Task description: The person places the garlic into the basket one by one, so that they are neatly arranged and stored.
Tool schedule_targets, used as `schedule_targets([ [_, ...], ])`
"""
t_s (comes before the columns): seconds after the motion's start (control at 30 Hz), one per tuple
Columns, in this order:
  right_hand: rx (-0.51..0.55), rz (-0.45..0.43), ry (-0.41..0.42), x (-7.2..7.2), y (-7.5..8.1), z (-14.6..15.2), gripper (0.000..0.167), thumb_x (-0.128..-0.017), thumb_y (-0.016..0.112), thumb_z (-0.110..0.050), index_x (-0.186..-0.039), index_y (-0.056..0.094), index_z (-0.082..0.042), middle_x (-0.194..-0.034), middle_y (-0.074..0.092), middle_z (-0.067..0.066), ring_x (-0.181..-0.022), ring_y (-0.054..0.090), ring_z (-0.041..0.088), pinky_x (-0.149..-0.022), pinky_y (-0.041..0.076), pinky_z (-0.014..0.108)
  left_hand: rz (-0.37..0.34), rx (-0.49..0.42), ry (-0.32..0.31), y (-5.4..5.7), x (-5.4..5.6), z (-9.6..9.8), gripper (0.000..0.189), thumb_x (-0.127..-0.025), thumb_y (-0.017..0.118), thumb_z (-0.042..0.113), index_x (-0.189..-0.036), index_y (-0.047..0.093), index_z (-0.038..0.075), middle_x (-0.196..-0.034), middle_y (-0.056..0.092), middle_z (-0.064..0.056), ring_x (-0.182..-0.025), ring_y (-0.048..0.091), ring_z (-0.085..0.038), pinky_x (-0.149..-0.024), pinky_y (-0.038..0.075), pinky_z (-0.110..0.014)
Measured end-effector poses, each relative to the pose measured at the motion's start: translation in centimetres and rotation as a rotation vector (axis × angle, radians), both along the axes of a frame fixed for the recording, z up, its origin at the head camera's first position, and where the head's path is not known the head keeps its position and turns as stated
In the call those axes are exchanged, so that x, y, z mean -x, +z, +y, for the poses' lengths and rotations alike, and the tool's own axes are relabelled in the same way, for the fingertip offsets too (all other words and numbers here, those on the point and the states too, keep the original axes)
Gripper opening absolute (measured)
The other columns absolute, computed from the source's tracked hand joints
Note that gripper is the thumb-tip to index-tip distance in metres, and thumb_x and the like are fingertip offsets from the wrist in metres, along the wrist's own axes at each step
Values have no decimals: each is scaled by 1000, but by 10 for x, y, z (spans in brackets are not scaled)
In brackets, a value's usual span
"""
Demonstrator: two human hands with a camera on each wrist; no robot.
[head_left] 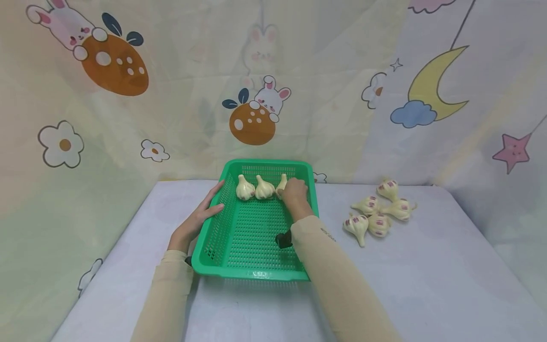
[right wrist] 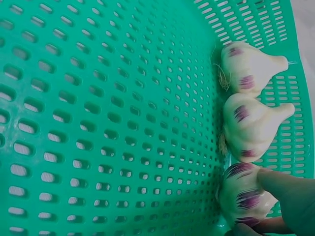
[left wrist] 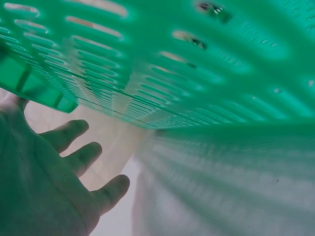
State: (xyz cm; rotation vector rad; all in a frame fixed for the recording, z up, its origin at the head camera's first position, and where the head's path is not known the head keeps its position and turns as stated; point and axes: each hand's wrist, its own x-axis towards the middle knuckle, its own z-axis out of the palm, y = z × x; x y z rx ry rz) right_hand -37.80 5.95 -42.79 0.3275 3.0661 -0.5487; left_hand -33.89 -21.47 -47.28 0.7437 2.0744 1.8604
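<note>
A green perforated plastic basket (head_left: 252,232) stands on the table. Along its far wall sit two white garlic bulbs, the left one (head_left: 245,188) and the middle one (head_left: 264,189), necks pointing at that wall. Beside them, my right hand (head_left: 296,195) pinches a third garlic bulb (right wrist: 244,192) between thumb and fingers; it has purple streaks and touches or nearly touches its neighbour. My left hand (head_left: 197,221) rests at the basket's left rim, thumb laid over the edge. In the left wrist view its fingers (left wrist: 78,160) are spread and straight outside the slotted wall.
Several more garlic bulbs (head_left: 379,224) lie in a loose cluster on the white-covered table (head_left: 427,280), to the right of the basket. A patterned cloth (head_left: 188,114) hangs behind the table's far edge and along its sides.
</note>
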Motion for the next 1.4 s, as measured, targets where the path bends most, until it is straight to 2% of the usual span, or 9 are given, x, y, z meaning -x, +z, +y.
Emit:
schedule_targets([
  [0.2, -32, 21, 23, 0, 2, 0, 48, -91, 62, -39, -109, 64, 5, -110, 66, 18, -108, 60, 31, -92, 49, 41, 1, 8, 12, 0, 0, 1, 64, -101, 41, 23, -153, 6, 35, -161, -4, 4, -147, 3, -30, -112, 15, -58],
  [0.43, -13, 100, 49, -7, 14, -2, 36, -91, 63, -38, -80, 69, -4, -90, 69, 14, -87, 67, 27, -74, 55, 38, 5, 29, 22, 0, -1, 1, 64, -102, 39, 21, -154, 5, 33, -161, -6, 4, -147, 0, -29, -112, 13, -58],
  [0.6, -47, 126, 104, -17, 35, 3, 46, -91, 61, -41, -59, 55, -9, -71, 65, 8, -80, 67, 25, -73, 55, 39, 2, 28, 21, 0, -1, 2, 64, -101, 40, 21, -154, 5, 33, -161, -5, 3, -147, 3, -31, -111, 16, -56],
  [0.77, -55, 156, 144, -29, 58, 22, 55, -91, 60, -43, -51, 37, -13, -51, 38, -2, -61, 53, 16, -65, 53, 37, -8, 37, 37, -1, 0, 1, 63, -101, 41, 22, -152, 8, 39, -160, -4, 5, -147, 3, -29, -112, 14, -57],
  [0.87, -6, 177, 143, -35, 67, 37, 51, -91, 60, -41, -55, 40, -11, -56, 34, -2, -58, 39, 15, -56, 45, 33, -5, 43, 38, -2, 2, -1, 63, -101, 42, 23, -152, 9, 40, -160, -4, 6, -147, 2, -28, -112, 14, -57],
  [1.0, -34, 161, 201, -36, 67, 49, 44, -91, 62, -40, -93, 67, 4, -90, 68, 13, -87, 63, 25, -79, 52, 37, -9, 50, 34, -2, 3, -5, 63, -101, 41, 23, -152, 8, 39, -160, -3, 5, -146, 6, -29, -109, 24, -47],
  [1.1, -118, 117, 262, -35, 59, 46, 46, -91, 62, -40, -114, 68, -1, -116, 68, 13, -109, 62, 32, -93, 48, 44, -9, 53, 25, 0, 2, -6, 63, -101, 40, 23, -153, 6, 38, -160, -4, 4, -146, 7, -30, -104, 31, -33],
  [1.23, -183, 14, 308, -38, 50, 32, 41, -92, 60, -40, -91, 73, 0, -97, 71, 11, -89, 65, 28, -85, 50, 44, -1, 54, 18, 0, 2, -6, 63, -101, 39, 24, -153, 5, 37, -161, -5, 2, -146, 6, -31, -103, 32, -30],
  [1.4, -127, -48, 255, -41, 35, 19, 36, -89, 62, -34, -92, 63, 2, -98, 65, 16, -96, 61, 30, -82, 53, 41, 4, 32, 19, -2, 1, 0, 64, -101, 40, 23, -153, 5, 36, -161, -6, 3, -146, 0, -30, -111, 18, -54],
])
